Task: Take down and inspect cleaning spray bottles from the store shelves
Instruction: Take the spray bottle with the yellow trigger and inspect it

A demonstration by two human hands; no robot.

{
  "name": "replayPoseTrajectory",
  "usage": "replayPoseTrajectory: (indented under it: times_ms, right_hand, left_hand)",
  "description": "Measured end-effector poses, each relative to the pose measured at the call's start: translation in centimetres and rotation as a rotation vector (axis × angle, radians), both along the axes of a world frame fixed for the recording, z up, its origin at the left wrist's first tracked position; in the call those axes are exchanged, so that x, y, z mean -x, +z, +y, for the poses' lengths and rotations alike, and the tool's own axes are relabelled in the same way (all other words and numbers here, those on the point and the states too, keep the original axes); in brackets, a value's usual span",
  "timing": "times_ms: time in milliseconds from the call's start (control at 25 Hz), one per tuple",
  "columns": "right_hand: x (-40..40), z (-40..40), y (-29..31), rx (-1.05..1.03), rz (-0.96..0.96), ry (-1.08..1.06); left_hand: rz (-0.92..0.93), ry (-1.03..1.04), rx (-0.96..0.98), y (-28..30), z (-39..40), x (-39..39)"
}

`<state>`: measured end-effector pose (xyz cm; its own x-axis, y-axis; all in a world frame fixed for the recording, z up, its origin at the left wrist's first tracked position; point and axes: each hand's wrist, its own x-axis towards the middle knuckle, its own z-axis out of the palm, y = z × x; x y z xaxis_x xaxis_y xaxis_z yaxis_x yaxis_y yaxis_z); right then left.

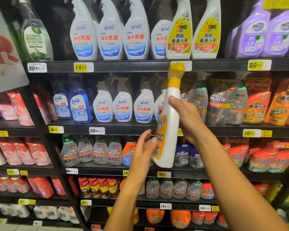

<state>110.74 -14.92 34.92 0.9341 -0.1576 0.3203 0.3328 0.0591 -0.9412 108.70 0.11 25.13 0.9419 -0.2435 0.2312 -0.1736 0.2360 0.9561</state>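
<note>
1. Forearms nearest the lens, both reaching up and forward from the bottom edge toward the shelving.
2. Right hand [184, 120] wrapped round the mid-body of a white spray bottle [169, 130]; thumb visible across the near side, other fingers curled behind. Grip reads as firm.
3. Bottle held clear of the shelves, in front of the second and third rows, slightly tilted, orange-yellow cap [176, 70] uppermost and overlapping the top shelf edge [123, 65] in view. Yellow label [160, 137] turned leftward, only partly legible.
4. Left hand [144, 147] just beside the lower label, fingers relaxed and loosely spread, fingertips near or touching the bottle; contact not resolvable. Holding nothing.
5. Step in hand, judged: inspection, bottle already off the shelf.
6. Next move likely calls for left-hand support at the base and a rotation to bring the label face-on.
7. Matching OMO bottles [179, 30] standing on the top shelf.
</note>
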Motion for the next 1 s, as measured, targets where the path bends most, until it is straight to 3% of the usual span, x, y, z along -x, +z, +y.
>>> replayPoseTrajectory:
  times_ms: [160,240,320,480,640,760,1000]
  right_hand:
    - [0.0,-0.6,-0.4,-0.270,0.086,0.277]
    - [-0.2,-0.5,-0.6,-0.283,0.090,0.306]
    - [-0.3,-0.5,-0.6,-0.246,0.065,0.259]
    - [-0.5,-0.8,-0.5,0.031,-0.056,0.041]
    - [-0.3,-0.3,-2.4,0.031,0.025,0.100]
    - [-0.4,-0.3,-3.8,-0.072,0.113,0.112]
    - [-0.3,-0.9,-3.9,-0.091,0.053,0.059]
  left_hand:
    - [0.289,-0.260,0.280,-0.8,0.7,-0.7]
    - [0.279,-0.296,0.361,-1.2,0.5,-0.7]
    - [0.205,-0.215,0.369,-1.3,0.2,-0.7]
    - [0.084,0.094,0.274,-0.6,-0.4,-0.7]
    - [0.018,0.293,0.232,-0.2,-1.5,-0.2]
    - [0.044,0.274,0.281,-0.3,-2.0,-0.1]
    - [0.119,0.069,0.273,-0.6,-1.1,-0.2]
